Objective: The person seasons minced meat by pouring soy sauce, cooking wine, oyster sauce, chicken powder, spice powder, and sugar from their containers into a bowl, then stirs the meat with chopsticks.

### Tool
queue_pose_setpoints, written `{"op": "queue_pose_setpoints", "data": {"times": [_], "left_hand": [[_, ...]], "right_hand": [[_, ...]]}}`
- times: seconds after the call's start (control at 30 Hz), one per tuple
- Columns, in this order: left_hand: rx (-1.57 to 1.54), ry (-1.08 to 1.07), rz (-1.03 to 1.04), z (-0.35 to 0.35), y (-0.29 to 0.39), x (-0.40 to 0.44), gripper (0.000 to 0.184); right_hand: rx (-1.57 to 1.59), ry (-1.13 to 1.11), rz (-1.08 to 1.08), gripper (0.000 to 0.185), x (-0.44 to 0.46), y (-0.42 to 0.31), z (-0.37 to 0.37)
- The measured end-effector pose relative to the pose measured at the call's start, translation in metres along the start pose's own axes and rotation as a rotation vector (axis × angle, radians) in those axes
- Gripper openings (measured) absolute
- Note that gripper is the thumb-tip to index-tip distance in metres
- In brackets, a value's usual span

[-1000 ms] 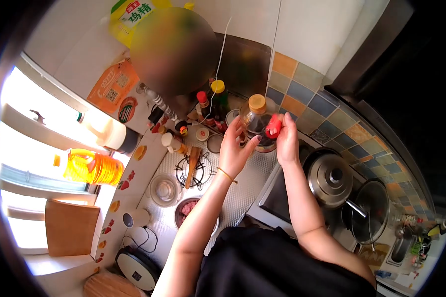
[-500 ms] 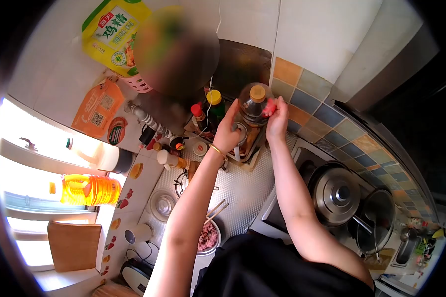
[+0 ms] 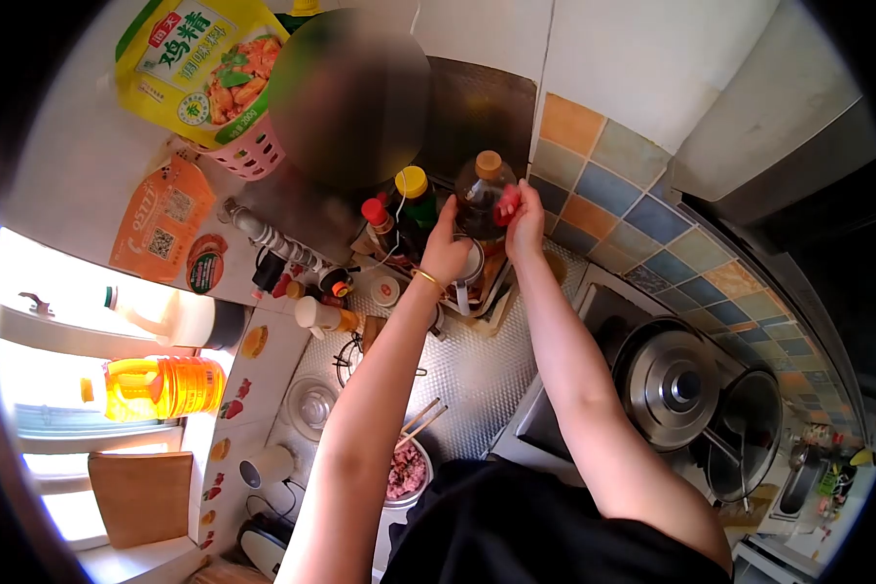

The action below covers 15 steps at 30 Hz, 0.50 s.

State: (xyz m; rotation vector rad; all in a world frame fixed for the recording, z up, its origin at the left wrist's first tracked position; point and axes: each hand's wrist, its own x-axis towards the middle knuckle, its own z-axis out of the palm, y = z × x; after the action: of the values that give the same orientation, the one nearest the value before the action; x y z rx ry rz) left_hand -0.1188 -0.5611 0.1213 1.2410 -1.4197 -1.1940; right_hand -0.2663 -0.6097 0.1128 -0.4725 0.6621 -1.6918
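Note:
A clear bottle of dark liquid with an orange-brown cap (image 3: 484,185) stands at the back corner, among other bottles. My left hand (image 3: 446,251) is at its left side, fingers wrapped against it. On its right side, my right hand (image 3: 526,222) is closed on a small red object (image 3: 506,205), possibly a cap or label. Left of the bottle are a yellow-capped bottle (image 3: 416,200) and a red-capped bottle (image 3: 379,222). A white-handled cup (image 3: 468,270) sits just below my hands. Near my body, a bowl of minced meat (image 3: 407,473) has chopsticks (image 3: 421,424) in it.
A lidded steel pot (image 3: 668,384) and a dark pan (image 3: 747,428) are on the stove at right. Oil bottle (image 3: 165,387) lies by the window. A glass bowl (image 3: 310,409), a white cup (image 3: 267,466) and a shaker bottle (image 3: 321,315) stand at left.
The bottle and both hands have moved back toward the corner, away from the body. The view has shifted, and the meat bowl with its chopsticks shows more fully.

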Motion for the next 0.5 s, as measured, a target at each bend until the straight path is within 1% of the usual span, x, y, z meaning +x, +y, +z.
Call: {"op": "queue_pose_setpoints", "data": {"times": [0.07, 0.17, 0.27, 0.3, 0.4, 0.43, 0.5], "left_hand": [[0.019, -0.004, -0.047, 0.002, -0.006, 0.003, 0.084], [0.153, -0.019, -0.138, 0.005, 0.005, -0.001, 0.079], [0.382, -0.022, -0.115, 0.006, 0.001, -0.002, 0.077], [0.419, -0.001, -0.087, 0.007, -0.001, -0.002, 0.077], [0.507, 0.056, -0.027, 0.008, -0.006, -0.004, 0.077], [0.521, 0.066, -0.022, 0.008, -0.006, -0.005, 0.077], [0.557, 0.088, 0.003, 0.009, -0.010, -0.006, 0.076]], "right_hand": [[-0.042, 0.021, 0.017, 0.034, 0.000, 0.003, -0.003], [-0.115, 0.085, 0.075, 0.037, 0.002, 0.014, -0.017], [-0.164, 0.051, 0.062, 0.039, -0.003, 0.017, -0.017], [-0.265, 0.036, 0.059, 0.044, -0.003, 0.019, -0.018], [-0.451, 0.025, 0.046, 0.046, 0.001, 0.024, -0.017], [-0.548, 0.033, 0.036, 0.052, 0.002, 0.023, -0.017], [-0.787, 0.038, -0.154, 0.042, 0.007, 0.023, -0.017]]}}
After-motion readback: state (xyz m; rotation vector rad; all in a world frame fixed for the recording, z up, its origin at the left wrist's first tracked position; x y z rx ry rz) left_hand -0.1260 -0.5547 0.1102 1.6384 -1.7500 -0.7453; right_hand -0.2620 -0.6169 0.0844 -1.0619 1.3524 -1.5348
